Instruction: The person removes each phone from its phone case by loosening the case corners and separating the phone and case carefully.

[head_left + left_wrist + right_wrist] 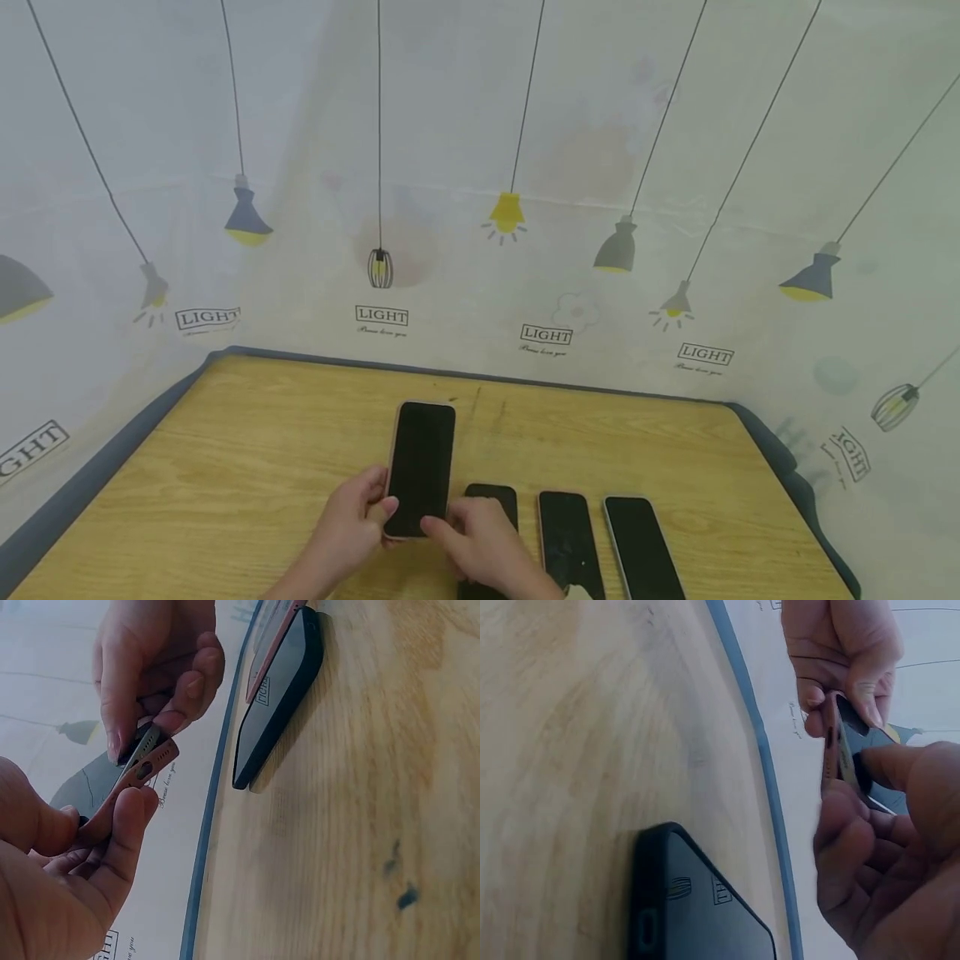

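A smartphone (422,462) with a black screen is held up over the table, a pink case (161,755) around its back. At its bottom end the phone's edge (846,759) stands out of the case, leaving a gap between the two. My left hand (351,515) grips the left side, thumb over the screen's edge and fingers behind. At the lower right corner my right hand (483,535) pinches the phone, thumb on the screen and fingers curled beneath. Below the right hand lies a black-cased phone (501,495), partly hidden by that hand and forearm.
To the right on the wooden table (247,467) lie a pink-edged phone (567,533) and a light-edged phone (643,546), both screen up. A pale cloth (450,100) printed with lamps rises behind the table's dark blue edge (480,379).
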Action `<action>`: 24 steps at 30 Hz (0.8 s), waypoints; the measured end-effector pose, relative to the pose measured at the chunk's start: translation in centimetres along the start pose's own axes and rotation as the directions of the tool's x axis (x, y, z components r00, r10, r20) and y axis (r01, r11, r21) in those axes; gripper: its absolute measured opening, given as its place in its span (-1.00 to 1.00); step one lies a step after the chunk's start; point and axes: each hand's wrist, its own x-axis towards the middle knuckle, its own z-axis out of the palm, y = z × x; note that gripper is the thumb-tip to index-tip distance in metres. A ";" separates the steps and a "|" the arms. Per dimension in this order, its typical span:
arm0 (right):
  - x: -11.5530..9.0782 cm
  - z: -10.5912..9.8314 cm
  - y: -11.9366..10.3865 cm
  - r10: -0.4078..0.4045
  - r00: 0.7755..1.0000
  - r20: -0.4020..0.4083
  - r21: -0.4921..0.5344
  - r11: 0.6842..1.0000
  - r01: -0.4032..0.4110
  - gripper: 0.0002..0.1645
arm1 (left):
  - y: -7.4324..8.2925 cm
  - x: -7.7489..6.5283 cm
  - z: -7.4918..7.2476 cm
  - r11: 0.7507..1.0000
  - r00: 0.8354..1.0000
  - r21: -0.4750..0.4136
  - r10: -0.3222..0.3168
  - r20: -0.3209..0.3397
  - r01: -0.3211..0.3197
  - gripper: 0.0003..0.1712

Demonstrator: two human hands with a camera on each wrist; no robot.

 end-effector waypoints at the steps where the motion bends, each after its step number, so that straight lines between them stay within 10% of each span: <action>1: 0.0 0.1 0.0 -0.004 1.000 -0.025 -0.013 1.000 0.003 -0.67 | 0.0 0.0 0.0 1.000 1.000 0.006 0.001 -0.006 -0.001 -0.79; 7: 0.0 0.2 -0.2 0.000 0.989 -0.145 0.003 1.000 0.000 -0.58 | 0.1 0.0 0.1 1.000 0.999 0.019 -0.019 -0.026 0.019 -0.78; 24: -0.2 0.2 0.3 0.100 0.991 -0.091 0.235 0.969 -0.076 -0.57 | -0.4 0.0 -0.2 0.999 0.999 -0.007 -0.042 0.021 0.042 -0.76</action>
